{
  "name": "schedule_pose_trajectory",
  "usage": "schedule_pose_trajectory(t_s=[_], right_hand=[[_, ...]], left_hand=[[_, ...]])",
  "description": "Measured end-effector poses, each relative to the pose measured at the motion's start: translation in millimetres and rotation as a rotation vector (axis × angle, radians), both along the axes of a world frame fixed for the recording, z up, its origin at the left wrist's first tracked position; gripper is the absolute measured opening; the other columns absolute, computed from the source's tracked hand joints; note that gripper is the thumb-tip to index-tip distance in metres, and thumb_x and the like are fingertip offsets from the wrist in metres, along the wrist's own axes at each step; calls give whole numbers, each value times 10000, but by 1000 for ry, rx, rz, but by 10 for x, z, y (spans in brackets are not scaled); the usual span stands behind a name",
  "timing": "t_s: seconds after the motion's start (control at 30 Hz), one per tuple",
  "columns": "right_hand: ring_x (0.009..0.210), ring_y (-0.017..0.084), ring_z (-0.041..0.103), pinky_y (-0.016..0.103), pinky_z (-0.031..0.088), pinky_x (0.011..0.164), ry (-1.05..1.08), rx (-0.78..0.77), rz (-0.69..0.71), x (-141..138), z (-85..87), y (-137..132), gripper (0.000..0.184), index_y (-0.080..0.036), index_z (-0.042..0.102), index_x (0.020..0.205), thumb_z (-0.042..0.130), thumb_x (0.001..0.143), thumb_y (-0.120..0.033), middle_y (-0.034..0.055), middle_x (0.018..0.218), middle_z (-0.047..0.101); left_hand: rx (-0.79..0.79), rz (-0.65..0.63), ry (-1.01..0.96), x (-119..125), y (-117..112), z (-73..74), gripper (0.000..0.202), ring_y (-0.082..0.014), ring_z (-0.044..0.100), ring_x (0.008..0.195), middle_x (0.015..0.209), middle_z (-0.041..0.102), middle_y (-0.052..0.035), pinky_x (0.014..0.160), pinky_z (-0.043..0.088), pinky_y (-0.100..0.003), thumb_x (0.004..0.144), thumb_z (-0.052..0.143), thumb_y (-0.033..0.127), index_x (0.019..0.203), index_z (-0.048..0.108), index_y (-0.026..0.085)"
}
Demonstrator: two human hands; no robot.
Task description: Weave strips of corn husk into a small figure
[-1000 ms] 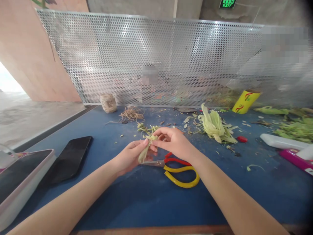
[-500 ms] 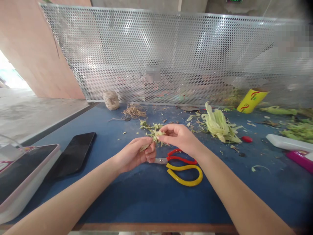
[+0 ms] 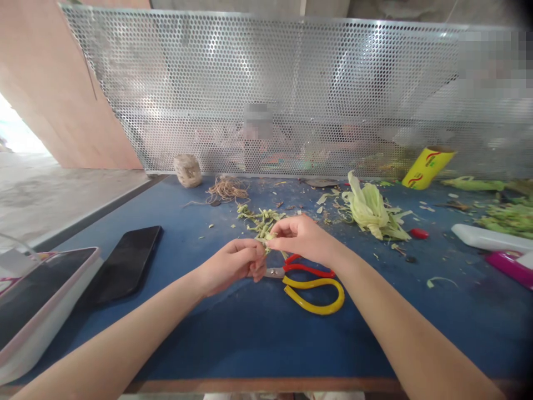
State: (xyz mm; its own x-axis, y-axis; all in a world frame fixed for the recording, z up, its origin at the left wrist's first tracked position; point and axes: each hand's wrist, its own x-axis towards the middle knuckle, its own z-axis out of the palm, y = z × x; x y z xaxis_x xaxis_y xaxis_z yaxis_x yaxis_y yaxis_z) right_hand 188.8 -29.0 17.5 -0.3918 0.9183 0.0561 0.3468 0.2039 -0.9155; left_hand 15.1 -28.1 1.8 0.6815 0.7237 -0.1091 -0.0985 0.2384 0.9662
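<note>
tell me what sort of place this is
Probably a craft or hand-work area: a blue worktable backed by a perforated metal screen, with scissors and a tangle of twine-like strands on it.

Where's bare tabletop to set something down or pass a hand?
Best: blue tabletop between the scissors and the brown front edge. Smaller: a stretch between smartphone and twine, bar a few scraps. Crowded: around the right hand, with sprigs and scissors; back right, with leafy bundle and yellow tube.
</note>
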Motion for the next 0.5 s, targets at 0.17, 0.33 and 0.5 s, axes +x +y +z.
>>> schedule_pose_trajectory(t_s=[0.17,0.33,0.5], right_hand=[[458,57,389,198,304,451,-61,-53,-9,43,-1,18,250,-156,558,710,530,722,-405,-41,542,477],[500,62,423,200,331,490,-24,-51,-1,43,-6,22,241,-157,555,722,534,731,-397,-31,587,503],[514,61,437,193,339,491,9,-64,-26,18,-21,19,232,-153,560,725,550,726,-385,-27,599,513]], left_hand=[[88,17,57,11,-9,-15,210,-93,431,504,509,455,31,532,352,-241,751,530,274,581,513,150],[271,130,233,10,5,16,190,-79,467,532,571,550,23,545,374,-205,716,590,310,743,595,122],[427,173,352,-1,18,4,198,-98,511,554,590,588,2,561,417,-212,728,570,318,710,607,125]])
